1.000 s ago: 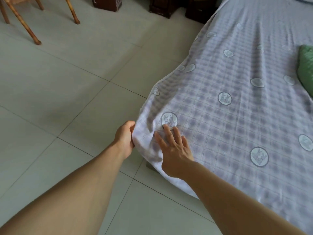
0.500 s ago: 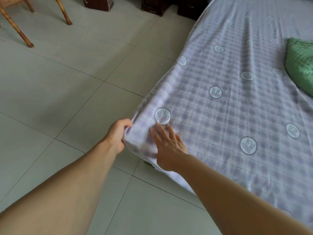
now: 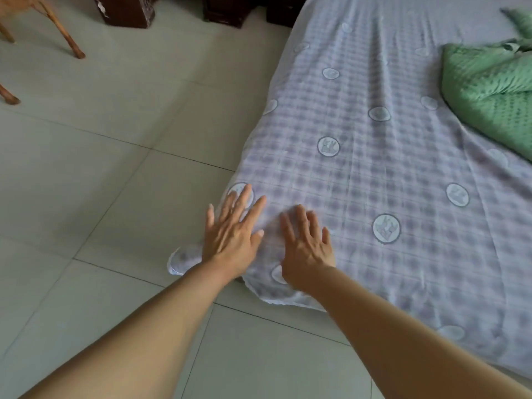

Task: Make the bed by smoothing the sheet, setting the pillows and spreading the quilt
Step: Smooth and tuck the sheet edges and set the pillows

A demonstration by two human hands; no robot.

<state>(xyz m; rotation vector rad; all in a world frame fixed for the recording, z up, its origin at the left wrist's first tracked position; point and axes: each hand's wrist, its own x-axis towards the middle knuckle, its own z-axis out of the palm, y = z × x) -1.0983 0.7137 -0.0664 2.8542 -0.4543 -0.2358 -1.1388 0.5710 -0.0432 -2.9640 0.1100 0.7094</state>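
Green quilt (image 3: 489, 90) bunched on sheet (image 3: 374, 174)

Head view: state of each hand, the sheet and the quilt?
left hand: open, flat on the sheet corner
right hand: open, flat on the sheet
sheet: spread over the bed, corner hanging toward the floor, light wrinkles
green quilt: bunched up, not spread

Pale grey floor tiles (image 3: 95, 174) in soft daylight; wooden chair legs (image 3: 67, 38) top left, dark furniture bases (image 3: 126, 11) beyond.
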